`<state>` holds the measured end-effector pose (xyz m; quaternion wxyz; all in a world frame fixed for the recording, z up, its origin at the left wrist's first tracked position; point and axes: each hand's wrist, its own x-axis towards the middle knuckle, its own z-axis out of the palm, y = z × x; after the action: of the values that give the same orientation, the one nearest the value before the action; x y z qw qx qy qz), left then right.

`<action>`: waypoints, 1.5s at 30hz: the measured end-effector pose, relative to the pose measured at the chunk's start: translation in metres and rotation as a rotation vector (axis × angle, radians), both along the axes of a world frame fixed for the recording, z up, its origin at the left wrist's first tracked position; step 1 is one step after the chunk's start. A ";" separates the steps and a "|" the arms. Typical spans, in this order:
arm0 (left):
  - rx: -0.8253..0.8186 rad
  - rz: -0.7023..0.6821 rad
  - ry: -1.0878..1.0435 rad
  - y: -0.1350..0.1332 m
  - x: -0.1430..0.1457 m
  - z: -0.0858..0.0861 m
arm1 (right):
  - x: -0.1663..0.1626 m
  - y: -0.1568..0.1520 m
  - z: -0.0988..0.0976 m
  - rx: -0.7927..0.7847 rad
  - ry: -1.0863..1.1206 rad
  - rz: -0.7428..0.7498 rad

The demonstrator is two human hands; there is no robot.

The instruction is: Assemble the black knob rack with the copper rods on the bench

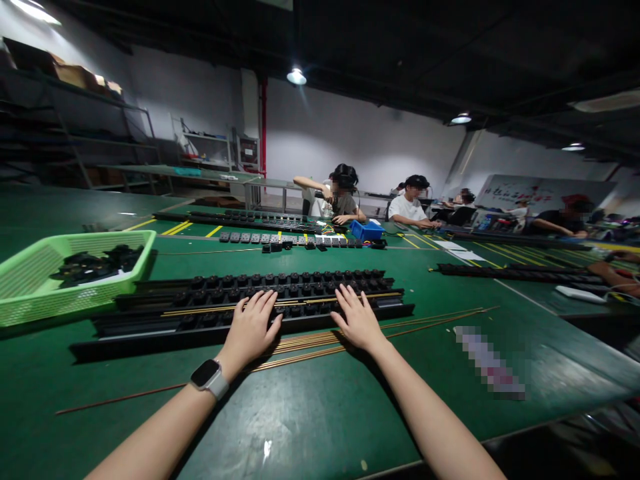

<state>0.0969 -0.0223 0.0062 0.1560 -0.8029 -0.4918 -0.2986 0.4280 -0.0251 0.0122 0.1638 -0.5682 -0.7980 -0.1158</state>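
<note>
A long black rail (150, 327) studded with rows of round black caps lies across the green table (320, 413) in front of me. Thin copper rods (310, 343) run along its near side and one lies in its groove. My left hand (250, 327), with a watch on the wrist, rests flat on the rail, fingers spread over the caps. My right hand (356, 319) lies flat beside it, fingers stretched onto the rail and the rod. Neither hand grips anything.
A green plastic basket (30, 287) with black parts stands at the left. More black rails (505, 272) lie at the right and further back (250, 219). Other people sit at the far side near a blue bin (367, 230). A forearm rests at the right edge (613, 277).
</note>
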 end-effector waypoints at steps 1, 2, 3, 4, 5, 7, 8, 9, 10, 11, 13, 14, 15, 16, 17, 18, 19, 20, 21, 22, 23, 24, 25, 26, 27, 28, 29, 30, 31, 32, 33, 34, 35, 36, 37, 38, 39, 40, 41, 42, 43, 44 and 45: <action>-0.002 0.002 0.003 0.000 0.000 0.000 | 0.001 0.000 0.000 -0.010 -0.004 -0.003; -0.003 0.003 0.003 0.000 0.000 0.000 | 0.001 0.000 0.000 -0.013 -0.005 -0.007; -0.003 0.003 0.003 0.000 0.000 0.000 | 0.002 0.000 0.000 -0.010 -0.001 -0.012; -0.002 0.002 0.001 0.000 0.000 0.000 | 0.003 0.000 0.000 -0.003 0.006 -0.020; 0.001 0.000 -0.001 0.000 0.000 0.000 | 0.004 0.000 -0.001 0.000 0.011 -0.028; 0.008 -0.004 -0.001 0.000 0.000 0.000 | 0.006 0.001 -0.001 -0.008 0.010 -0.039; 0.011 -0.004 -0.001 0.000 0.000 0.000 | 0.007 0.001 -0.001 -0.017 0.005 -0.039; 0.012 -0.002 0.000 0.000 0.000 0.000 | 0.009 0.001 -0.001 -0.022 0.002 -0.039; 0.012 0.000 0.001 0.000 0.000 0.000 | 0.010 0.001 -0.001 -0.019 0.004 -0.040; 0.011 0.001 0.003 0.000 0.000 0.000 | 0.011 0.001 -0.001 -0.011 0.010 -0.044; 0.008 0.002 0.008 0.000 0.000 0.000 | 0.012 0.001 -0.001 -0.005 0.021 -0.057; 0.008 0.002 0.010 0.000 0.000 0.000 | 0.013 0.001 -0.001 -0.013 0.019 -0.062; 0.007 0.001 0.011 0.000 0.000 0.000 | 0.014 0.002 -0.001 -0.026 0.014 -0.064; 0.007 0.001 0.010 0.000 0.000 0.000 | 0.015 0.002 -0.001 -0.039 0.008 -0.064; 0.007 0.001 0.007 0.000 0.000 0.000 | 0.015 0.002 -0.001 -0.045 0.007 -0.064; 0.007 0.001 0.004 0.000 0.000 0.000 | 0.016 0.002 -0.001 -0.044 0.010 -0.067; 0.006 0.000 0.002 0.000 0.000 0.000 | 0.017 0.003 -0.001 -0.039 0.017 -0.073; 0.004 -0.001 0.001 0.000 -0.001 0.000 | 0.018 0.003 -0.002 -0.037 0.025 -0.084; 0.003 -0.003 0.001 0.000 -0.001 0.000 | 0.019 0.003 -0.002 -0.038 0.031 -0.098; 0.002 -0.003 0.002 0.000 -0.001 0.000 | 0.020 0.003 -0.003 -0.043 0.033 -0.112; 0.002 -0.002 0.002 0.000 -0.001 0.000 | 0.021 0.003 -0.003 -0.051 0.031 -0.124; 0.002 -0.002 0.003 0.000 -0.001 0.000 | 0.022 0.003 -0.003 -0.057 0.029 -0.133; 0.003 -0.002 0.003 0.000 -0.001 0.000 | 0.022 0.003 -0.003 -0.059 0.028 -0.139; 0.002 -0.001 0.003 0.000 -0.001 0.000 | 0.023 0.003 -0.003 -0.060 0.027 -0.141; 0.001 -0.001 0.004 0.000 -0.001 0.000 | 0.023 0.002 -0.003 -0.063 0.028 -0.140; 0.000 -0.001 0.005 0.000 -0.001 0.000 | 0.024 0.002 -0.003 -0.070 0.030 -0.140; -0.001 -0.003 0.006 0.000 -0.001 0.000 | 0.024 0.002 -0.003 -0.080 0.031 -0.138; -0.001 -0.003 0.007 0.000 -0.001 -0.001 | 0.025 0.002 -0.003 -0.090 0.029 -0.136; 0.001 -0.003 0.007 0.000 -0.001 -0.001 | 0.026 0.003 -0.003 -0.097 0.028 -0.136; 0.003 -0.002 0.007 0.001 -0.001 -0.001 | 0.027 0.003 -0.003 -0.098 0.027 -0.139; 0.006 -0.002 0.008 0.001 -0.001 -0.001 | 0.028 0.003 -0.003 -0.095 0.027 -0.144; 0.008 0.000 0.008 0.001 -0.001 -0.001 | 0.029 0.003 -0.002 -0.093 0.028 -0.153; 0.009 0.001 0.010 0.001 -0.001 -0.001 | 0.031 0.003 -0.002 -0.097 0.029 -0.162; 0.009 0.001 0.010 0.001 -0.001 -0.001 | 0.032 0.003 -0.002 -0.105 0.030 -0.171; 0.009 0.002 0.010 0.001 -0.001 -0.001 | 0.034 0.003 -0.001 -0.117 0.031 -0.175; 0.008 0.002 0.010 0.001 -0.001 -0.001 | 0.035 0.002 -0.001 -0.129 0.033 -0.175; 0.007 0.003 0.009 0.000 -0.001 -0.001 | 0.036 0.002 0.000 -0.136 0.040 -0.172; 0.006 0.004 0.008 0.000 -0.001 0.000 | 0.037 0.003 0.000 -0.136 0.052 -0.171; 0.003 0.004 0.007 0.000 -0.001 0.000 | 0.038 0.003 0.001 -0.134 0.064 -0.171; 0.000 0.004 0.006 0.000 -0.001 0.000 | 0.039 0.003 0.001 -0.132 0.074 -0.175; -0.003 0.003 0.004 0.000 0.000 0.001 | 0.040 0.004 0.002 -0.134 0.078 -0.180; -0.006 0.002 0.003 0.000 0.000 0.001 | 0.040 0.004 0.002 -0.140 0.078 -0.184; -0.007 0.001 0.001 -0.001 0.000 0.001 | 0.041 0.004 0.002 -0.148 0.075 -0.188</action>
<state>0.0967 -0.0228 0.0074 0.1536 -0.8033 -0.4933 -0.2963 0.4691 -0.0207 0.0146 0.1395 -0.6549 -0.7410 -0.0499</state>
